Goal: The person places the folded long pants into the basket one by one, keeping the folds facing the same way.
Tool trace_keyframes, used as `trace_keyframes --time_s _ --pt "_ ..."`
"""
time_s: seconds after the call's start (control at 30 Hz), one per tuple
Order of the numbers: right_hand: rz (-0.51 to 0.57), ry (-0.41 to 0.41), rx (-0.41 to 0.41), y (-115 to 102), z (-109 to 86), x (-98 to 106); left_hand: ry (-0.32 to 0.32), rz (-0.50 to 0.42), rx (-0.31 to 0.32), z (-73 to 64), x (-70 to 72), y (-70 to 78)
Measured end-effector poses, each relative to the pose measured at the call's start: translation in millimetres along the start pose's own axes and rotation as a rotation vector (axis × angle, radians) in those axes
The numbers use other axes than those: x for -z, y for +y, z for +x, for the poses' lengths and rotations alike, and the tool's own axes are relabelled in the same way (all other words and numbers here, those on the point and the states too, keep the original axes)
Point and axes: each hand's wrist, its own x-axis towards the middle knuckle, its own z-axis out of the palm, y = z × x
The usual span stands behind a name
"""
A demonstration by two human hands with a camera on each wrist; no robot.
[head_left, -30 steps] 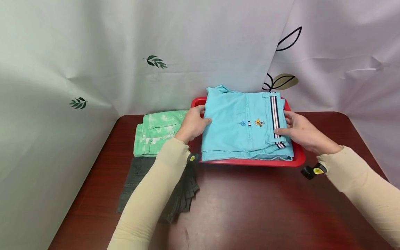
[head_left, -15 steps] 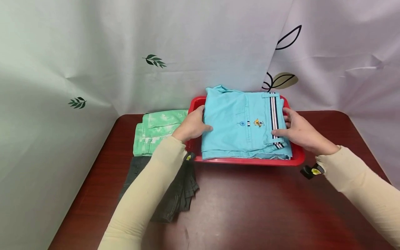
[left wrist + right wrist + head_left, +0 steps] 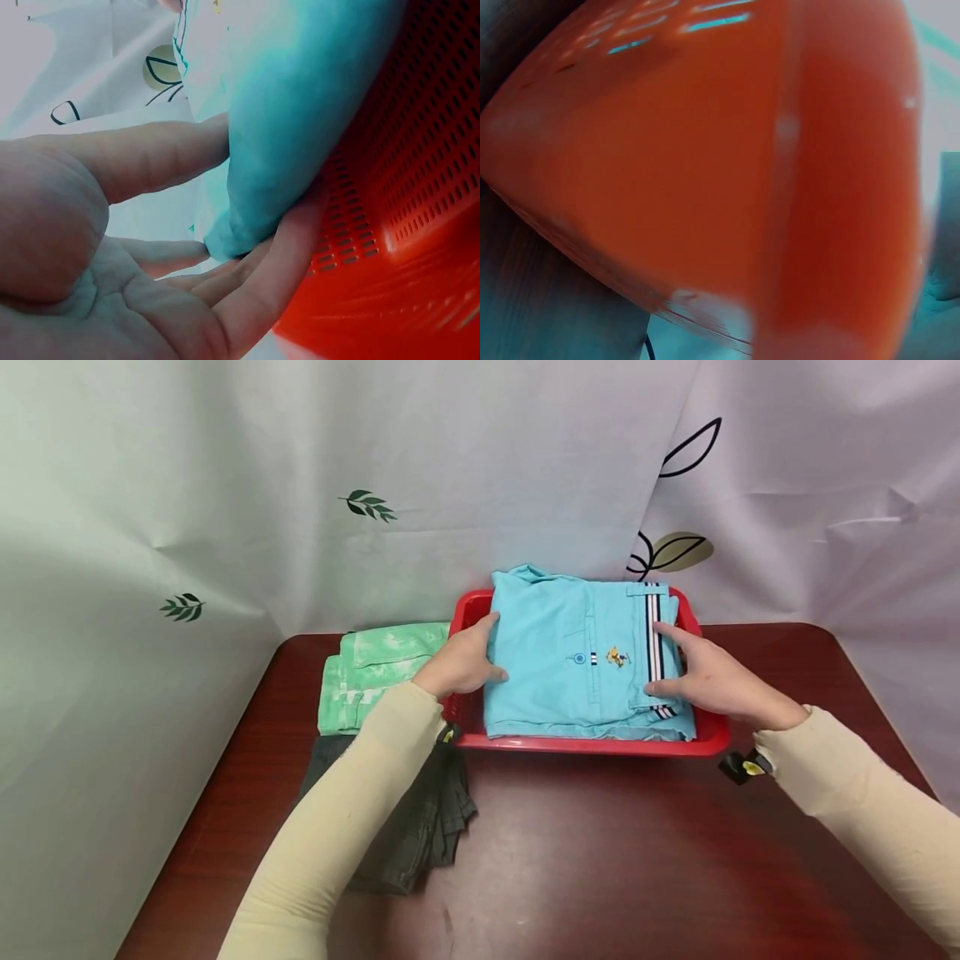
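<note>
Folded light-blue trousers (image 3: 551,664) with a striped waistband and small embroidery lie in a red plastic basket (image 3: 540,744). My left hand (image 3: 459,660) touches their left edge, thumb and fingers spread. In the left wrist view, the left thumb and fingers (image 3: 277,262) rest against the rounded fold of the trousers (image 3: 292,97), beside the perforated basket wall (image 3: 442,172). At the waistband end, my right hand (image 3: 720,681) has its thumb and index finger spread over the cloth. The right wrist view shows mostly the basket's outer wall (image 3: 667,165).
Left of the basket lies folded green-and-white patterned clothing (image 3: 382,656). Nearer me is a dark grey garment (image 3: 412,831), partly under my left sleeve (image 3: 352,810). Everything stands on a reddish-brown table (image 3: 600,852) against a pale printed curtain (image 3: 487,460).
My right fingers have come from the trousers' right edge up onto the waistband. The left hand has shifted slightly left and lower along its edge. The trousers stay in the basket.
</note>
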Motion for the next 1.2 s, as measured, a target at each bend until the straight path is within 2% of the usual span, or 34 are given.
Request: trace_keyframes --time_s 0.17,0.5,0.73,0.9,1.1,1.2 --pt "-0.036 -0.020 0.002 2 3.3 1 -0.045 0.044 0.022 4.1 0.8 1.3" --pt "-0.068 -0.054 -0.005 1 6.1 0 -0.115 0.125 0.020 12.7 1.9 -0.3" --pt "-0.085 -0.057 0.021 0 8.3 0 -0.132 0.166 0.026 19.4 0.7 0.6" --pt "-0.091 -0.066 0.020 0 9.3 -1 -0.152 0.150 0.041 23.6 0.3 0.8" --pt "-0.092 -0.083 0.011 0 10.9 0 -0.166 0.069 0.062 29.8 -1.6 0.1" --pt "-0.098 -0.098 0.009 -1 12.7 1 -0.168 0.056 0.066 33.2 -3.7 -1.2"
